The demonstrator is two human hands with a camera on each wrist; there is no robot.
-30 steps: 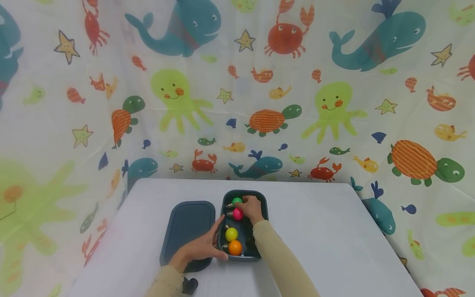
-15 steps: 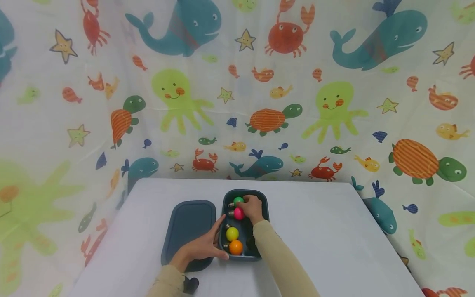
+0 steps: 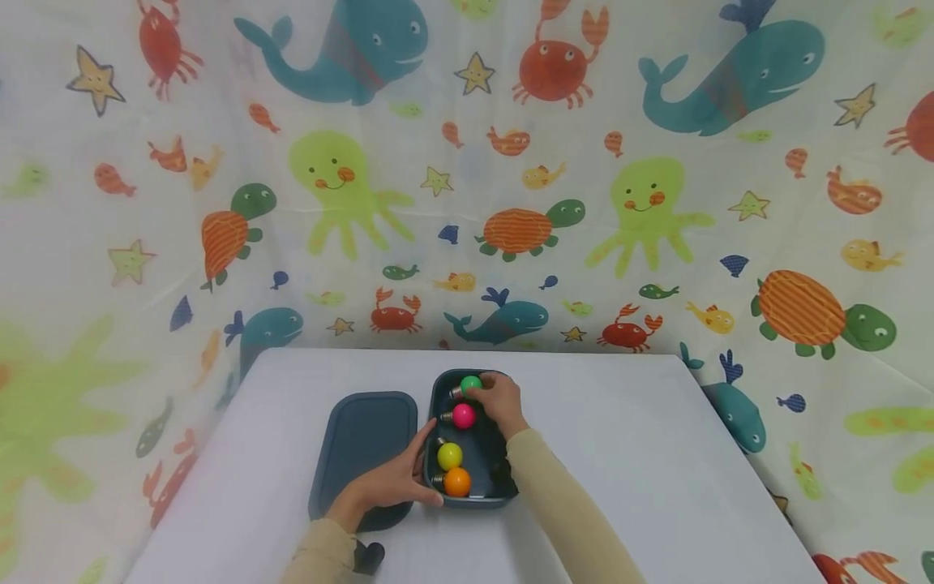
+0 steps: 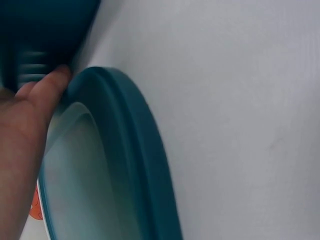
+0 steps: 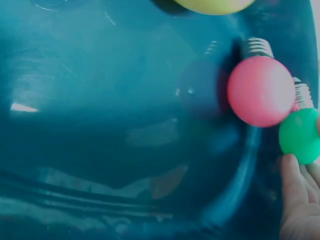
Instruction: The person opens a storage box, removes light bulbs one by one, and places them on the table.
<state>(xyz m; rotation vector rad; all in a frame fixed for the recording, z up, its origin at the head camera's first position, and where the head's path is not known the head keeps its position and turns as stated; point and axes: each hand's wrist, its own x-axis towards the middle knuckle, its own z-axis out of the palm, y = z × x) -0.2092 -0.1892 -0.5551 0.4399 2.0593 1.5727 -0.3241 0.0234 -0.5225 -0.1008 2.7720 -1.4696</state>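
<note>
My right hand [image 3: 500,402] pinches a green light bulb [image 3: 470,384] between thumb and fingers, at the far end of a dark blue box [image 3: 481,450]. In the right wrist view, fingertips press the green globe, its screw base pointing away. Close beside it lies a pink bulb [image 5: 261,91]. Toward the near end of the box are a yellow bulb [image 3: 449,456] and an orange bulb [image 3: 457,483], bases to the left. My left hand [image 3: 387,488] rests against the box's left side, index finger along the wall and thumb at the near corner.
A flat dark blue lid [image 3: 368,446] lies left of the box, partly under my left hand. Both stand on a white table [image 3: 620,454]. A cloth printed with sea animals [image 3: 467,186] hangs behind the table.
My right hand has shifted slightly toward the far right of the box with the green bulb, widening its gap from the pink bulb. The left hand keeps its place at the box.
</note>
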